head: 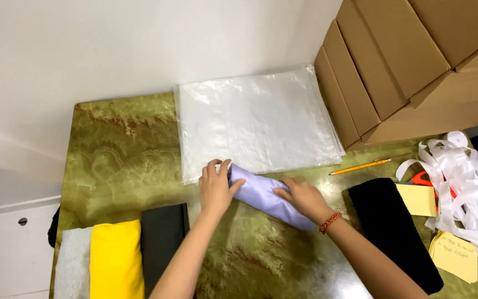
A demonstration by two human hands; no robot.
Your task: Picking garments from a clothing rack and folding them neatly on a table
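- Folded cloths are being shown at the near left edge of the green marbled table (117,149): a grey-white cloth (72,263), a yellow cloth (116,260) and a dark grey cloth (161,243), lying side by side and touching.
- At the near right, a black cloth (394,232) is being seen lying lengthwise, with yellow paper notes (455,254) just beside it.
- A rolled lilac cloth (269,196) is being held in the middle of the table, its far end touching the near edge of the plastic sheets.
- The left hand (215,188) is being laid over the roll's left end, fingers extended together and thumb pressed against the fabric.
- The right hand (304,198) is being pressed on the roll's right part, fingers curled onto the cloth; a red beaded bracelet (330,222) is being worn at that wrist.
- Further right, a yellow pencil (360,165), red-handled scissors (420,178) and a heap of white ribbon strips (466,177) are being seen.
- Beyond the hands, a stack of clear plastic sheets (255,119) is lying flat against the wall.
- Cardboard boxes (405,61) are being kept stacked at the far right corner.
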